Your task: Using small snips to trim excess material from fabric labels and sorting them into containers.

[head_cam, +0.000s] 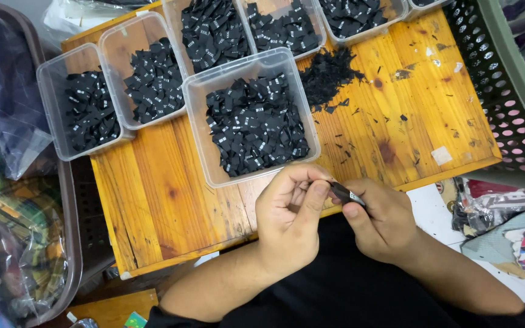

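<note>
1. Close together at the near edge of a wooden table (153, 188), the left hand (290, 222) and the right hand (381, 222) pinch a small black fabric label (344, 194) between them; the left thumb and forefinger are closed on its left end, while the right thumb presses its right end against the curled fingers.
2. Just beyond the knuckles, touching distance to the far side, stands a clear square plastic tub (251, 115) filled with more black labels bearing small white marks.
3. Farther left, two similar clear tubs (83, 109) (150, 76) sit side by side, each holding a heap of the same labels; three more tubs (214, 30) line the far edge of the table, partly cut off by the frame.
4. Right of the near tub, a loose pile of black labels (329, 73) lies directly on the wood, with black scraps and threads scattered toward the right edge.
5. At the far right, a green perforated plastic basket (499, 79) stands against the table.
6. At the left, a grey-brown bin (74, 243) holds clear plastic bags of patterned cloth.
7. On the floor at the near right lie more bagged garments (505, 225), well apart from the hands.
8. Nothing lies between the hands and the nearest tub; the person's dark clothing fills the near foreground.
</note>
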